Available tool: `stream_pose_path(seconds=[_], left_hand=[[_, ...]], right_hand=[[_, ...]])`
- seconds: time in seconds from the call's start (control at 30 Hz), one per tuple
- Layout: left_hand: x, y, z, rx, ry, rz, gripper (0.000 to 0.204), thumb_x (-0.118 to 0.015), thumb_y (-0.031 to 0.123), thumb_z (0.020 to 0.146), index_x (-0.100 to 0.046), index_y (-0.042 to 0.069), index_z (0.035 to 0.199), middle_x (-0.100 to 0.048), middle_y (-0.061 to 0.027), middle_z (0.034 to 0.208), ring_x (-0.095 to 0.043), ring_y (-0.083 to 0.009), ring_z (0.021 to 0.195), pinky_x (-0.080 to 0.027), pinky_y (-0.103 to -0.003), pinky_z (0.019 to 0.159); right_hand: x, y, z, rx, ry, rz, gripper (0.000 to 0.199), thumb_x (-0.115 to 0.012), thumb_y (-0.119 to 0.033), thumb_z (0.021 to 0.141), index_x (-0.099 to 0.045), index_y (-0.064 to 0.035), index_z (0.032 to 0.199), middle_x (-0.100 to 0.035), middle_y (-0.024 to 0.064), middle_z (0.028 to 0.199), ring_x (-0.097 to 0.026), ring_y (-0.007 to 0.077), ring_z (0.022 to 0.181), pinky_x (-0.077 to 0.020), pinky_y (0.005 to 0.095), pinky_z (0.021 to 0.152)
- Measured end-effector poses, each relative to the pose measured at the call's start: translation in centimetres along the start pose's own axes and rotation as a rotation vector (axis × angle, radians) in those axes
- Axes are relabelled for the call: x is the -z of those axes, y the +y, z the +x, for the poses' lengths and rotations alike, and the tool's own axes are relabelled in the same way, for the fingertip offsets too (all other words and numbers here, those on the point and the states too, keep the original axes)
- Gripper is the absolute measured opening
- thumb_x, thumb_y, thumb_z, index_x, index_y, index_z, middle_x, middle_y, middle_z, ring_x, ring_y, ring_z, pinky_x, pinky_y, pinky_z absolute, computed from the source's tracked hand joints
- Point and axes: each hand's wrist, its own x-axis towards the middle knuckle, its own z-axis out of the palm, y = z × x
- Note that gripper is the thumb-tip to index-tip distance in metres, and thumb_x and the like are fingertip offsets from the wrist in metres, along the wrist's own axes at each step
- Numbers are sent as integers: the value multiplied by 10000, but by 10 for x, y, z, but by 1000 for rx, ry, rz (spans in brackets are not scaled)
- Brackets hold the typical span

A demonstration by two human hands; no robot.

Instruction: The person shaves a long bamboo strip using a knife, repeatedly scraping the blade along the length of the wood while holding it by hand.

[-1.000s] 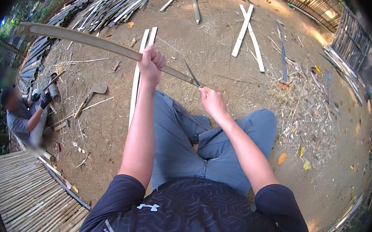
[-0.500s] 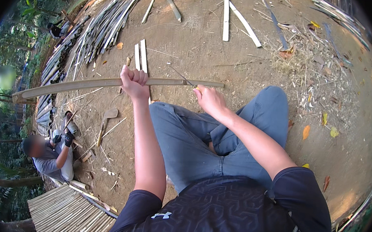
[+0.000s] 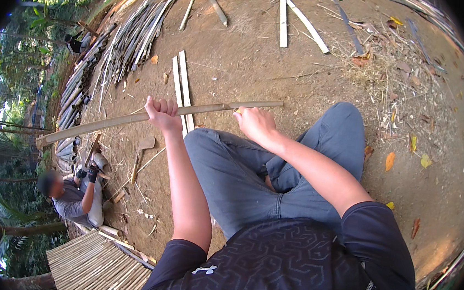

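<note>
Head view: left hand (image 3: 162, 115) clenched around a long bamboo strip (image 3: 107, 123), right hand (image 3: 255, 123) gripping it further along. Strip's long axis runs crosswise, most of its length beyond the left grip.

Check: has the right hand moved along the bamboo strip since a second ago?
Yes. The right hand now sits on the bamboo strip, right of the left hand. Earlier it held a blade off the strip; the two slats on the ground give the reference.
</note>
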Motion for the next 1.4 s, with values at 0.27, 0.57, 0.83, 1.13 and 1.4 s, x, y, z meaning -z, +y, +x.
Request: stream_pose_path(seconds=[0.27, 0.57, 0.83, 1.13, 1.4], left_hand=[[3, 0, 3, -3, 57, -6, 462, -449, 284, 998, -173, 176, 643, -156, 41, 519, -108, -96, 462, -120, -305, 436], [4, 1, -8, -21, -17, -13, 469, -479, 299, 984, -183, 176, 642, -146, 41, 525, -108, -102, 474, -131, -304, 448], [-18, 0, -9, -18, -126, -3, 458, -458, 293, 994, -195, 173, 639, -155, 44, 521, -113, -96, 464, -143, -297, 440], [-16, 0, -1, 9, -144, -83, 469, -459, 295, 995, -216, 173, 612, -174, 44, 496, -128, -95, 440, -152, -299, 412], [-7, -2, -7, -6, -140, -101, 426, -462, 275, 1006, -254, 176, 647, -200, 54, 505, -163, -83, 428, -156, -300, 413]], right_hand=[[-8, -13, 2, 19, 39, -28, 353, -543, -285, 998, -694, 2, 859, -678, 152, 640, -695, 273, 568, -552, 404, 468], [8, 32, -7, -103, -76, -24, 397, -519, -329, 1016, -717, -12, 885, -722, 174, 791, -722, 317, 706, -573, 442, 628], [14, 70, -6, -289, -210, 53, 345, -521, -342, 1011, -688, -41, 1028, -715, 226, 910, -708, 391, 880, -549, 514, 750], [-7, 118, -10, -579, -232, -92, 393, -530, -410, 981, -708, -75, 1087, -709, 216, 1051, -675, 409, 1018, -531, 514, 864], [-14, 100, -22, -294, -142, 159, 361, -511, -419, 990, -668, -108, 1081, -696, 235, 965, -643, 460, 978, -506, 539, 826]])
